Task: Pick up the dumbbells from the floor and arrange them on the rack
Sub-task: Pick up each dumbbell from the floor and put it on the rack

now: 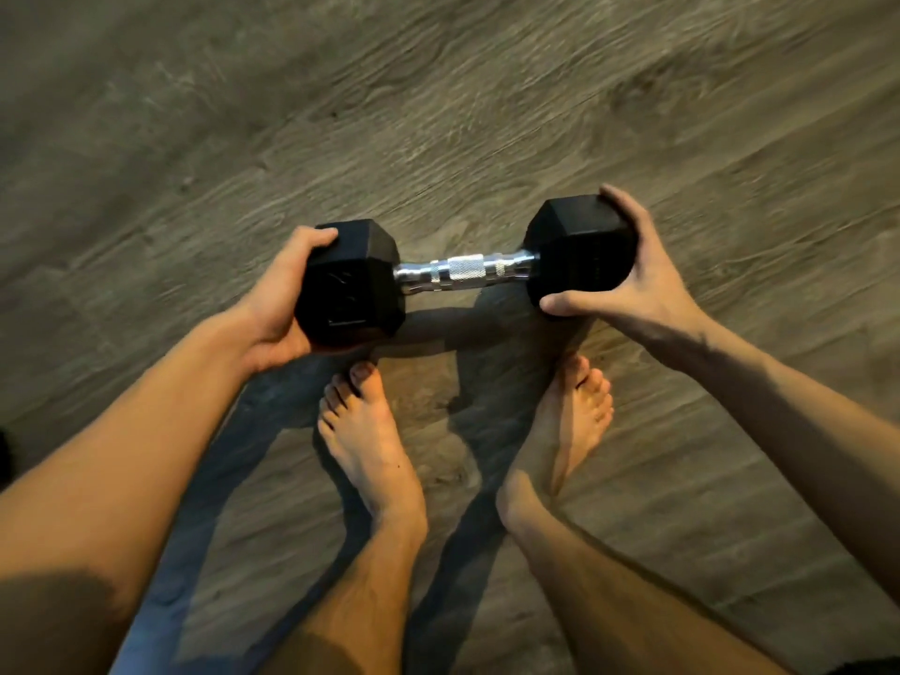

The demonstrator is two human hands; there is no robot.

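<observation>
A black hex dumbbell [467, 271] with a knurled chrome handle is held level above the floor, just ahead of my toes. My left hand [280, 299] cups its left head from the outer end and underneath. My right hand [628, 270] wraps the right head, fingers over the far side and thumb on the near side. The handle between the heads is bare. A shadow of the dumbbell falls on the floor beneath it. No rack is in view.
Grey-brown wood-grain floor [438, 114] fills the view and looks motion-blurred. My two bare feet [370, 440] [574, 421] stand right below the dumbbell. A dark object [4, 455] peeks in at the left edge.
</observation>
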